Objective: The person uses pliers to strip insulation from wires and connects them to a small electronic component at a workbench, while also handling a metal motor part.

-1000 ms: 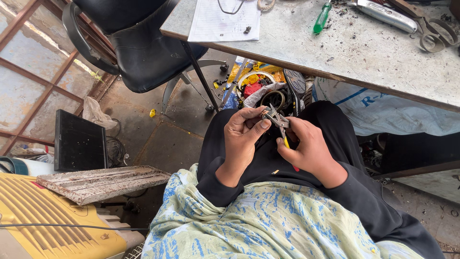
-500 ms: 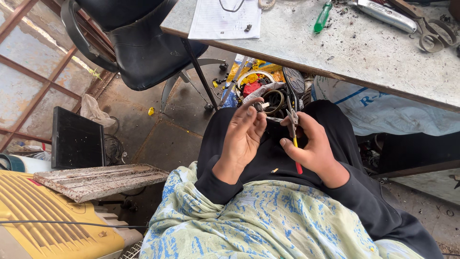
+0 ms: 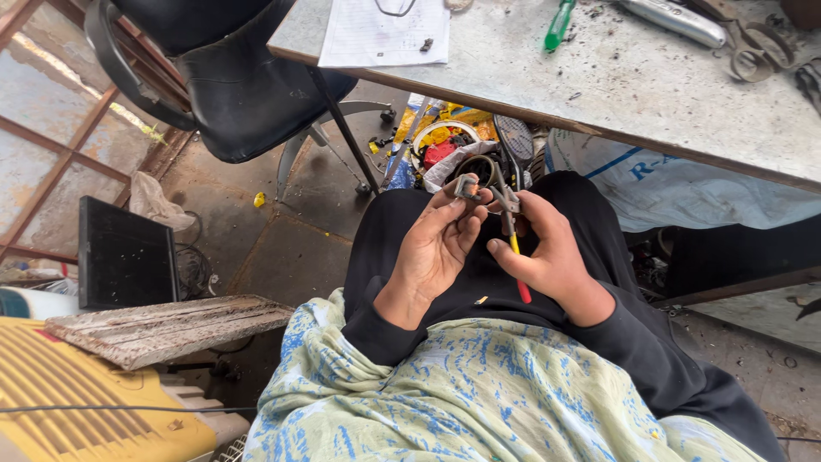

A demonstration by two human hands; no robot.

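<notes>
My left hand [image 3: 436,244] holds a small grey metal part [image 3: 467,186] at its fingertips, raised over my lap. My right hand [image 3: 547,248] grips pliers with red and yellow handles [image 3: 513,248]; their jaws meet the small part just right of my left fingertips. Both hands are close together above my dark trousers [image 3: 402,231]. A light green and blue patterned cloth [image 3: 462,393] covers my lap below the wrists.
A grey worktable [image 3: 650,94] stands ahead with a paper sheet [image 3: 385,34], a green-handled tool [image 3: 558,26] and metal tools at the right. A black chair [image 3: 231,85] stands at left. Clutter of wires lies under the table; a wooden plank [image 3: 162,329] and a yellow casing [image 3: 77,402] are at lower left.
My hands have shifted slightly. The left hand turned the small part and the pliers in my right hand moved up against it.
</notes>
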